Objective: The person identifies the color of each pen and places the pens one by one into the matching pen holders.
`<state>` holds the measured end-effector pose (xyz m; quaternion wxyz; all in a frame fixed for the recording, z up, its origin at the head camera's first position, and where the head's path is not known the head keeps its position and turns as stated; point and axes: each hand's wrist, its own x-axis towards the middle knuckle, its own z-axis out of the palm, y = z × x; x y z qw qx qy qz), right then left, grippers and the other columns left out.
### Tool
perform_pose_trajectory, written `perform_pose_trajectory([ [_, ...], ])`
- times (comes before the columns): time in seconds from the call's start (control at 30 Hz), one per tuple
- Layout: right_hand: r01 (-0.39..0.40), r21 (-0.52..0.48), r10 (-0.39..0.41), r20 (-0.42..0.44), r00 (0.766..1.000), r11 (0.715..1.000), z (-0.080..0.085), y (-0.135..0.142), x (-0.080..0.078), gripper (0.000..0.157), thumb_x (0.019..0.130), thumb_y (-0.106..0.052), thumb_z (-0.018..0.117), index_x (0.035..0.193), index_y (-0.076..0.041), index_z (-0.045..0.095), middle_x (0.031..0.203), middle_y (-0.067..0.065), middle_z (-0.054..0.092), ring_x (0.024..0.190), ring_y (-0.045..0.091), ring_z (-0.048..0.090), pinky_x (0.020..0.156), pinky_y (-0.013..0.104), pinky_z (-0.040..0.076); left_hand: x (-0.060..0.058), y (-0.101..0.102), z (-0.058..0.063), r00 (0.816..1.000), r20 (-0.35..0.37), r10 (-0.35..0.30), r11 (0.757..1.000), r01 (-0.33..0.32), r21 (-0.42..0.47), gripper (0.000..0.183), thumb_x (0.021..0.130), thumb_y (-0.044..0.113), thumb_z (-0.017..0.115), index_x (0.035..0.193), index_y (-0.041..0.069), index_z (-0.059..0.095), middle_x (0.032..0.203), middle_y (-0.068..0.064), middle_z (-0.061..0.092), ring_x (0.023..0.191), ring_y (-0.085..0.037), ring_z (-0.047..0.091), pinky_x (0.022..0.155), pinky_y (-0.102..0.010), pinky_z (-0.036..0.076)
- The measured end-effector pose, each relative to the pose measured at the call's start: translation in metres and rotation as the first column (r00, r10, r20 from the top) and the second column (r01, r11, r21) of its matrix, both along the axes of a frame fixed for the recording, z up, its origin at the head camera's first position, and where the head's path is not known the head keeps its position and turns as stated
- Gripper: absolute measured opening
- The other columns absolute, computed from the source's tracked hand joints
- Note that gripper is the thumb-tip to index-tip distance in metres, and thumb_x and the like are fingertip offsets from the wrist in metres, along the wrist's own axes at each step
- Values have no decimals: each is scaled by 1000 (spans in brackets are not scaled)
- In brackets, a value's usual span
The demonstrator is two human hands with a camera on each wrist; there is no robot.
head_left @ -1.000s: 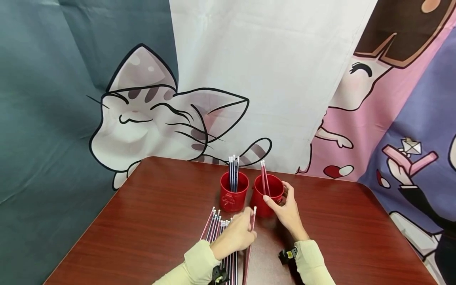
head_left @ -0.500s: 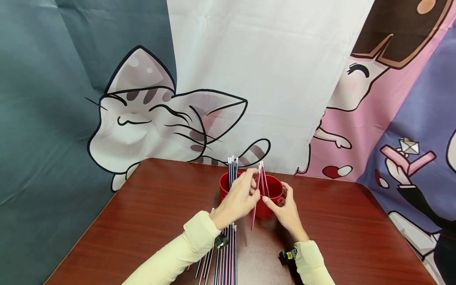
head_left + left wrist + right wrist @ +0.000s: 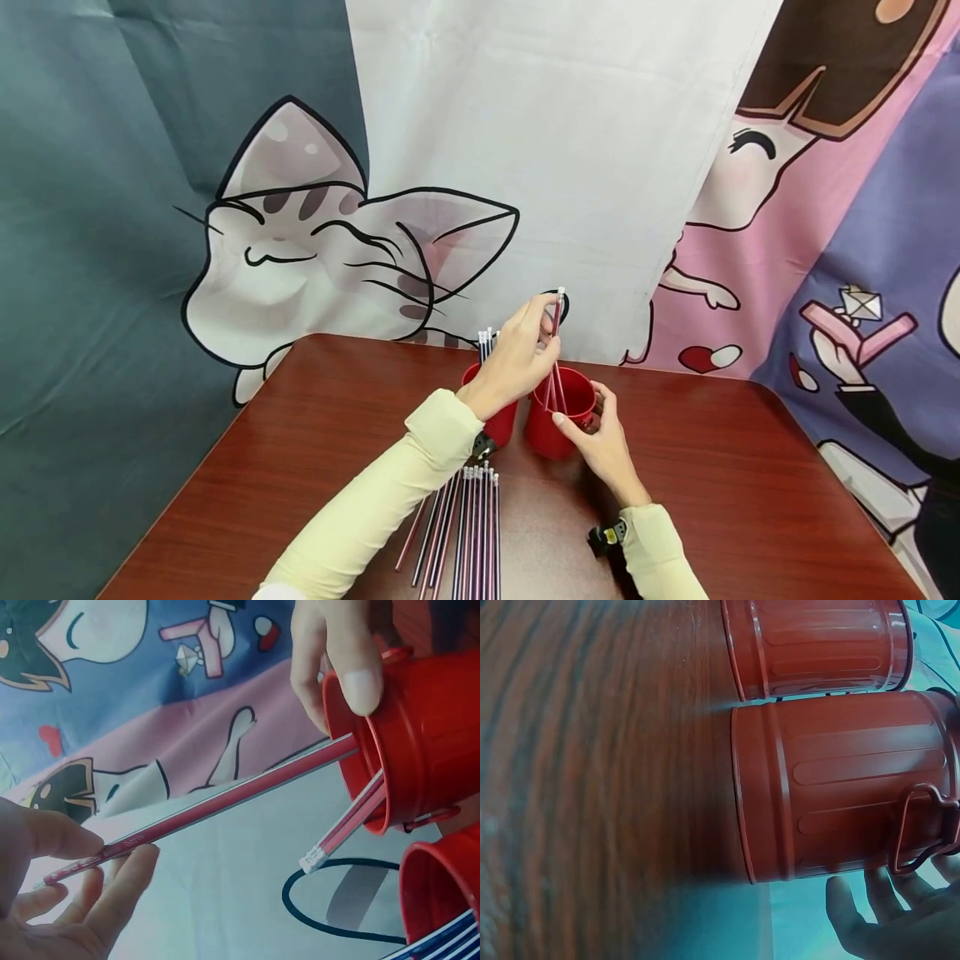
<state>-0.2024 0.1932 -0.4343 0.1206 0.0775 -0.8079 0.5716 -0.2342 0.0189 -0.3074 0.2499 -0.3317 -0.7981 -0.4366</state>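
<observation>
My left hand (image 3: 517, 354) pinches a red pencil (image 3: 247, 786) near its white-tipped end, between thumb and fingers. The pencil's lower end reaches into the mouth of the right red bucket (image 3: 549, 435). Red pencils with white ends (image 3: 345, 829) lean against that bucket's rim. My right hand (image 3: 606, 446) holds the same bucket at its right side, thumb at the rim and fingers around the far side by the wire handle (image 3: 900, 832). The bucket stands upright on the table.
A second red bucket (image 3: 502, 425) with dark blue pencils (image 3: 450, 941) stands close on the left, partly behind my left hand. Several red and dark pencils (image 3: 476, 533) lie side by side on the brown table (image 3: 300, 467). A printed cloth (image 3: 585, 167) hangs behind.
My left hand has carried the red pencil from near the table pencils up over the right bucket, tilting it upright with its lower end in the mouth. My right hand has stayed on the bucket.
</observation>
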Motion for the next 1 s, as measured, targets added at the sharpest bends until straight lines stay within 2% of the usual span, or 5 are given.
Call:
perform_pose_trajectory([
  [0.2,13,11,-13,5,1000,1000,1,1,1,74,79,-23,72,137,-8,29,129,17,44,108,33,49,82,32,46,-7,11,-5,999,-47,23,999,-24,-21,42,83,0,54,124,1,43,88,-8,50,75,-13,55,66,-14,48],
  [0.33,7,11,-7,6,1000,1000,1,1,1,74,79,-24,72,136,-7,28,129,18,44,108,34,49,84,35,46,-7,16,-14,996,-78,47,997,-52,-58,43,82,-1,55,124,3,43,88,-7,50,73,-11,52,65,-15,45],
  [0.47,-2,14,2,10,1000,1000,2,1,0,74,79,-24,72,136,-7,28,129,18,44,111,34,48,85,37,46,-8,17,-24,998,-49,50,996,-53,-72,44,82,-1,55,125,3,43,88,-8,49,71,-10,49,62,-15,42],
  [0.63,0,25,0,5,1000,1000,2,2,0,74,79,-23,72,137,-7,28,129,19,44,112,35,46,84,31,46,-8,16,-41,999,-3,46,997,-46,-68,44,83,-1,54,125,4,43,88,-6,47,72,-10,49,63,-12,43],
  [1.0,1,15,-1,-6,1000,1000,3,0,0,74,79,-22,72,137,-7,29,129,19,44,109,36,49,86,44,46,-8,14,-84,998,41,40,997,-37,-74,40,81,-2,55,120,1,45,88,-9,49,73,-13,56,65,-12,47],
])
